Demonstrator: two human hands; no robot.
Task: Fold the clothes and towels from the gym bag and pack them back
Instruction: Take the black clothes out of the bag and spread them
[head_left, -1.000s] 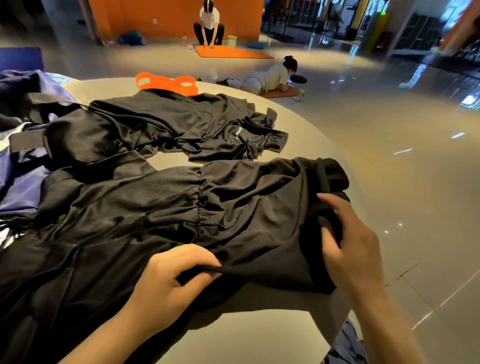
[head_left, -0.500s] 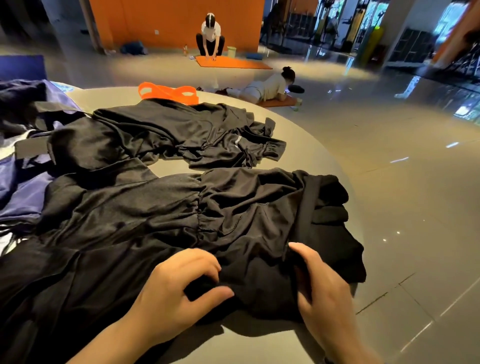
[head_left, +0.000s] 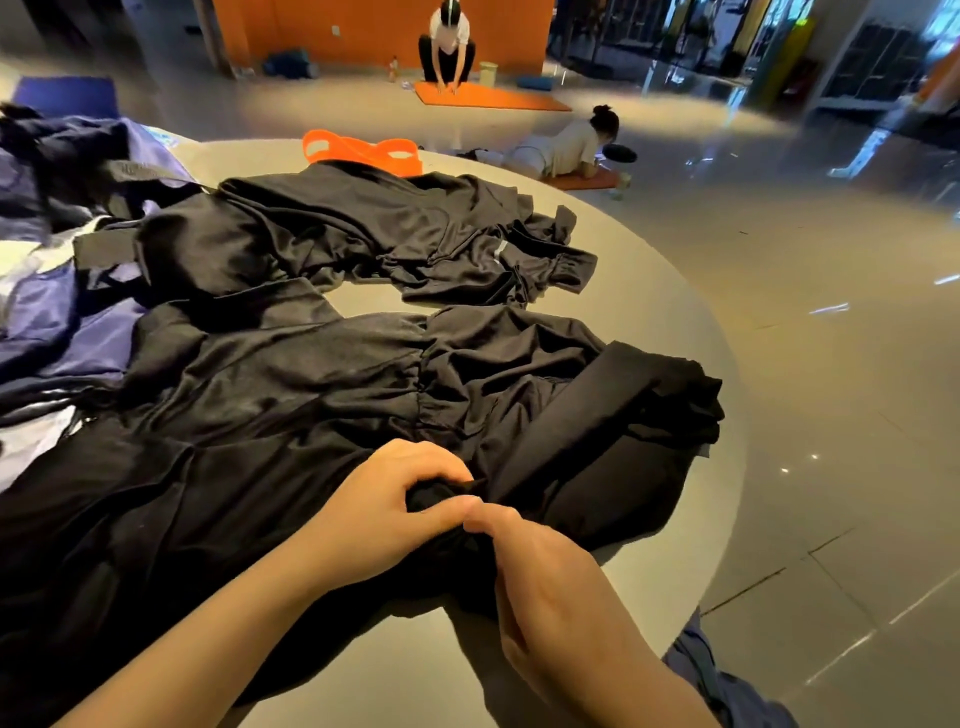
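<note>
A large black garment (head_left: 291, 410) lies crumpled across the near half of the round grey table (head_left: 670, 291). My left hand (head_left: 384, 514) pinches a bunched fold of its near edge between thumb and fingers. Right beside it, my right hand (head_left: 540, 571) grips the same bunch, fingertips tucked under the cloth. The garment's right end, with a flat waistband strip (head_left: 582, 410), hangs near the table's right rim. A second black garment (head_left: 384, 234) lies rumpled farther back. The gym bag (head_left: 67, 208), purple and black, sits at the left edge with cloth spilling from it.
An orange item (head_left: 363, 150) lies at the table's far edge. Blue cloth (head_left: 727, 680) hangs below the table at bottom right. Beyond the table, two people exercise on orange mats (head_left: 493, 96) on a glossy floor (head_left: 831, 364).
My right hand left the garment's right end, slid down and left, and joined my left hand at the near edge. The right end dropped flat on the table.
</note>
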